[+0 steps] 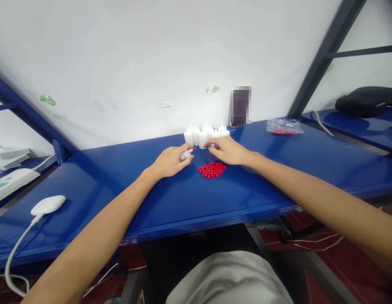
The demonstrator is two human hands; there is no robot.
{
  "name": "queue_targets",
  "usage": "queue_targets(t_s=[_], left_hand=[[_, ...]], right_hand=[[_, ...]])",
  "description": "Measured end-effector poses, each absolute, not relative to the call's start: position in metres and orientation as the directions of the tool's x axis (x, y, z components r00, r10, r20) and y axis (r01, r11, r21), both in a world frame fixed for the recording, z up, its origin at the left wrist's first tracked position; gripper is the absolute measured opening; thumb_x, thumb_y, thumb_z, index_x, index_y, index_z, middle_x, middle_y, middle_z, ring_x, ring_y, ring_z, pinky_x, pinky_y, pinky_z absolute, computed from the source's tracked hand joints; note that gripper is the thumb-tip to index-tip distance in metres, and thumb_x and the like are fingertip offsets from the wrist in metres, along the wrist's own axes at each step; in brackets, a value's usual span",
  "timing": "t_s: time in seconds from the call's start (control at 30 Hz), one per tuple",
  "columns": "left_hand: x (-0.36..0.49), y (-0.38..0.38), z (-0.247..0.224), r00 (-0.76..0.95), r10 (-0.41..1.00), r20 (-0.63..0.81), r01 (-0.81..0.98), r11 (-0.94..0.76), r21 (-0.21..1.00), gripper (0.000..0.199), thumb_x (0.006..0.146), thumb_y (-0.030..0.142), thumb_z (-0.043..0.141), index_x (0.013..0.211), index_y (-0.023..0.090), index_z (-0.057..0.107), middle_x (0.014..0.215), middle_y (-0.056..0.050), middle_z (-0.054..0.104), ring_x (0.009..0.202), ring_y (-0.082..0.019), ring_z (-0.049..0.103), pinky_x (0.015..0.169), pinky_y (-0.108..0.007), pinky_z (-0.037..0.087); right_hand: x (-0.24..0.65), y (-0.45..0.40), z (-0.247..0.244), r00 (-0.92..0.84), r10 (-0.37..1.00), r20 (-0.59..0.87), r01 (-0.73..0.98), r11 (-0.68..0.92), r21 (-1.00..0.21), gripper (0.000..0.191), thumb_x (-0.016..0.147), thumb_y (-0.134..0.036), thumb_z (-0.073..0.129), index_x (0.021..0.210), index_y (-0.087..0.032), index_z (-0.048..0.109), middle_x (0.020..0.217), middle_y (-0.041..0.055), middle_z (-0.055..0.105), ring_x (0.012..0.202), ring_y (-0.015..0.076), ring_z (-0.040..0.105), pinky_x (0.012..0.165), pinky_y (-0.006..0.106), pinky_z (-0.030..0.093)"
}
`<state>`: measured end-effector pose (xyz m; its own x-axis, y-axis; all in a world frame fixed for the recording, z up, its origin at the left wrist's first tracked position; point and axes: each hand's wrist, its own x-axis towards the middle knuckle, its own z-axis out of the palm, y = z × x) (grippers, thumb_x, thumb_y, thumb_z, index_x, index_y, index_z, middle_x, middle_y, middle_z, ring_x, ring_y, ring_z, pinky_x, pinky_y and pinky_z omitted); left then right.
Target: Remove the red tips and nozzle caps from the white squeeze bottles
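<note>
My left hand [174, 161] is closed around a small white bottle [185, 155], which lies tilted with a red cap [193, 149] at its tip, pointing right. My right hand [225, 150] is curled at the front of a group of upright white bottles [203, 139] with pointed tips; its fingertips touch or nearly touch them, and whether they hold something is hidden. Just in front of both hands, several small red caps [212, 169] form a tight cluster on the blue table [183, 202].
A phone-like dark object [240, 106] leans on the wall behind the bottles. At the right back lies a clear bag [285, 126] with red pieces. A white device [48, 204] with a cable sits at the left. Farther right is a black case [365, 101].
</note>
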<state>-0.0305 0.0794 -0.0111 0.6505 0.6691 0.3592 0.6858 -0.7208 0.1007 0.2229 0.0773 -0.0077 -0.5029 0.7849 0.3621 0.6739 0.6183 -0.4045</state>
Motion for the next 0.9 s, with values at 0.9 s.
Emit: queue_targets(t_s=[0.9], left_hand=[[-0.017, 0.071, -0.013, 0.706, 0.611, 0.359, 0.626, -0.775, 0.088, 0.040, 0.099, 0.042, 0.044, 0.131, 0.023, 0.057, 0.119, -0.007, 0.071, 0.097, -0.025, 0.068, 0.083, -0.035, 0.052]], right_hand=[[0.224, 0.073, -0.001, -0.677, 0.709, 0.199, 0.598, 0.687, -0.413, 0.029, 0.100, -0.029, 0.035, 0.075, -0.019, 0.045, 0.070, 0.0000, 0.052, 0.065, 0.0138, 0.046, 0.065, 0.029, 0.030]])
